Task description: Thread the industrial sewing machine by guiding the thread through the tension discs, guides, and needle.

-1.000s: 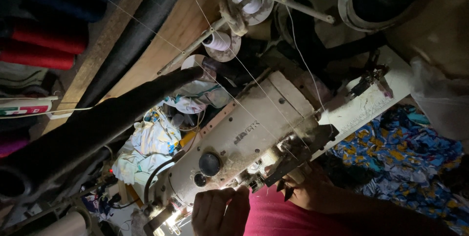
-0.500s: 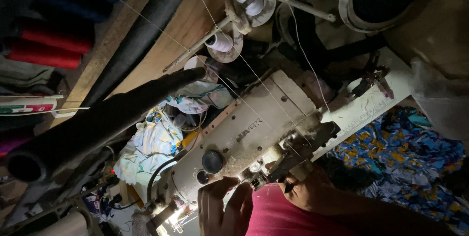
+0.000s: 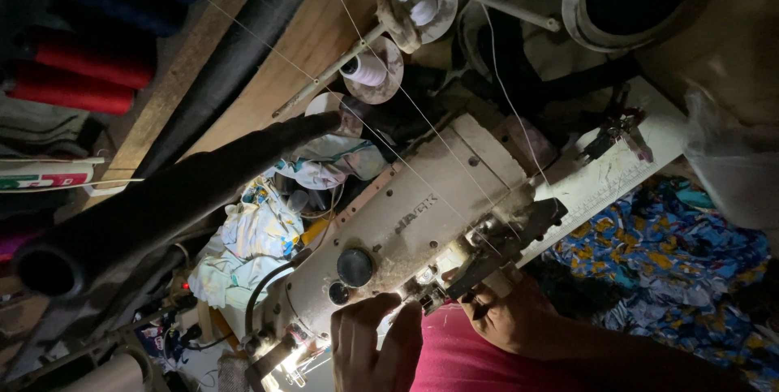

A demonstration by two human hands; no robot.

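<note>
**Hands at sewing machine, pink cloth under needle**

Left hand (image 3: pixel 375 351): fingers curled, pressed on pink fabric (image 3: pixel 479 359) just below cream-coloured metal sewing machine (image 3: pixel 406 221). Right hand (image 3: pixel 511 319): fingers bent narrow at the needle area, touching the same fabric; grip itself hidden. Beyond right hand: blue and yellow patterned cloth (image 3: pixel 657 254). Above machine, well apart from both hands: white thread spool (image 3: pixel 365 70), black tube (image 3: pixel 162 197).

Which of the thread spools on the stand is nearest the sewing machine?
The small white spool, lower left on the stand, just above the sewing machine; the other white spool sits higher.
</note>
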